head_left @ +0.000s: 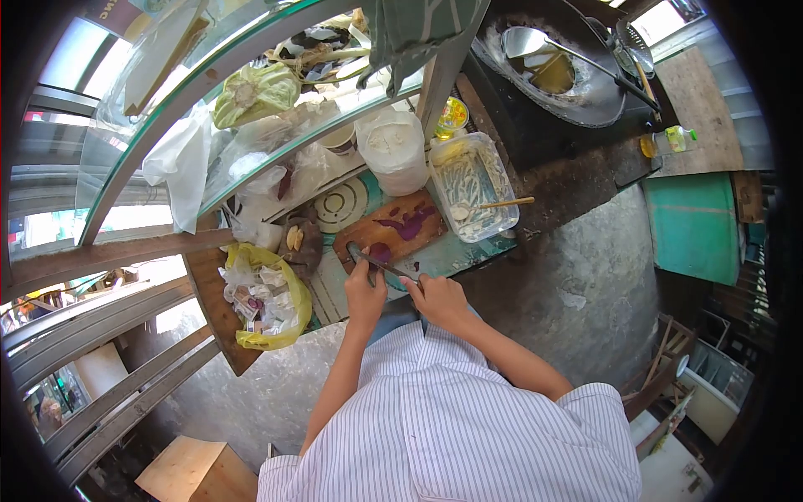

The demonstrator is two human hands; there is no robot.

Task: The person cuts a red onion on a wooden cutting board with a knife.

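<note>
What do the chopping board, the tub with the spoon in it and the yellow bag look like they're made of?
The chopping board looks like unfinished wood: brown, matte, stained purple by the cut vegetable. The tub seems to be clear plastic, since its contents show through thin, slightly glossy walls. The spoon handle looks like pale wood or bamboo. The yellow bag appears to be thin plastic film, crinkled and shiny.

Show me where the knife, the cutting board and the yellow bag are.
knife point(386, 268): head view, middle of the blade.
cutting board point(368, 232): head view, bare wood left of the purple pieces.
yellow bag point(294, 322): head view, its right-hand wall.
</note>
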